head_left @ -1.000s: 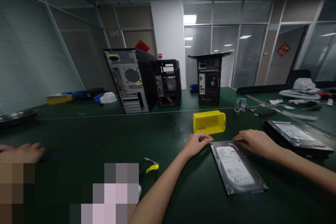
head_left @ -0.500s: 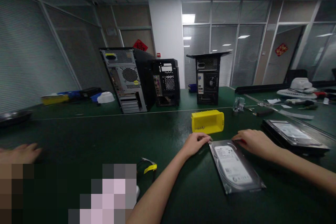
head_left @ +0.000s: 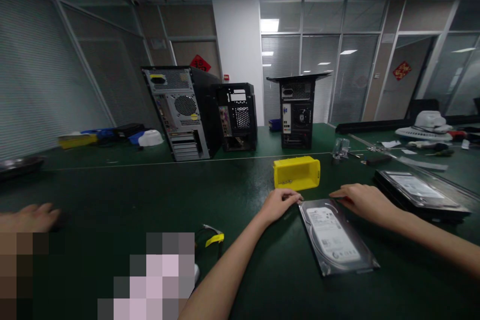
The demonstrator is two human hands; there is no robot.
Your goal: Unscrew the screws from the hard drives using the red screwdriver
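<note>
A silver hard drive (head_left: pixel 333 237) with a white label lies flat on the green table (head_left: pixel 131 195) in front of me. My left hand (head_left: pixel 279 202) rests at the drive's far left corner, fingers curled and pinched on its edge. My right hand (head_left: pixel 362 200) lies palm down at the far right corner. Its fingers are held together and bent, and whatever is under them is hidden. A yellow plastic bin (head_left: pixel 296 172) stands just beyond both hands.
Another hard drive (head_left: pixel 416 187) sits on a dark tray to the right. Three open computer towers (head_left: pixel 180 112) (head_left: pixel 238 117) (head_left: pixel 300 110) stand at the back. Another person's hand (head_left: pixel 28 215) rests at the left edge. A black cable with a yellow tag (head_left: pixel 212 237) lies near my left forearm.
My right hand has shifted slightly up and back at the drive's corner, and the red spot under its fingers no longer shows. My left hand and the drive stay put.
</note>
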